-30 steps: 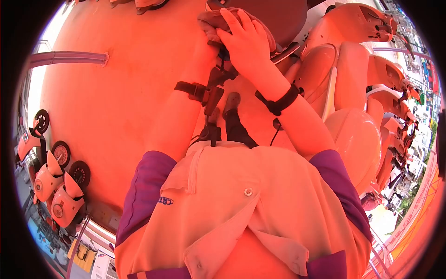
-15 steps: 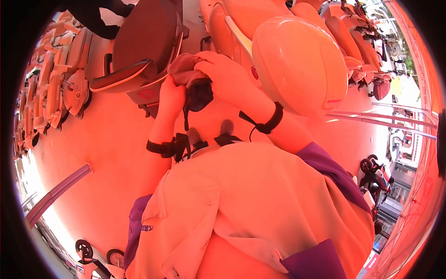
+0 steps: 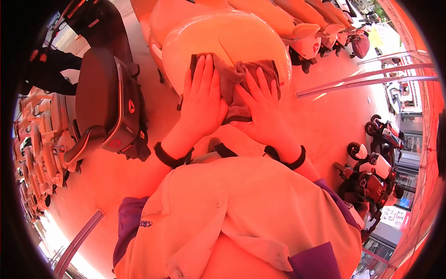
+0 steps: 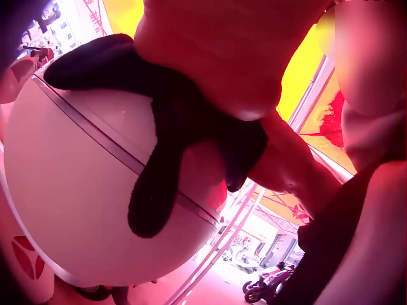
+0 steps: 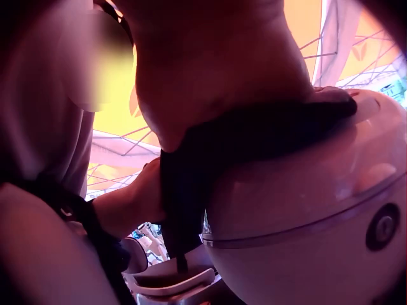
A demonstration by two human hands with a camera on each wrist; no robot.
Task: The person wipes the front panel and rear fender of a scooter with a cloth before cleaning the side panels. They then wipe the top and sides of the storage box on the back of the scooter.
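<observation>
A dark cloth [image 3: 231, 74] lies spread over the near side of a rounded, glossy scooter top box [image 3: 200, 35]. My left hand [image 3: 203, 100] presses flat on the cloth's left part, fingers straight and pointing away from me. On its right part rests my right hand [image 3: 264, 109], fingers straight and slightly spread. Folds bunch up between the two hands. From the left wrist view, a loose flap of the cloth [image 4: 156, 197] hangs across the box's seam. A round keyhole lock [image 5: 383, 227] shows below the seam in the right wrist view.
A dark scooter [image 3: 100, 93] with a backrest stands to the left, a person's dark-clothed legs [image 3: 58, 69] beyond it. Rows of scooters line the far left and upper right. Metal rails [image 3: 362, 81] run at the right, near parked motorbikes [image 3: 374, 181].
The cloth, bunched between both hands in the air, has been spread onto the top box. Both hands now lie flat on it. The view has turned and moved toward the box.
</observation>
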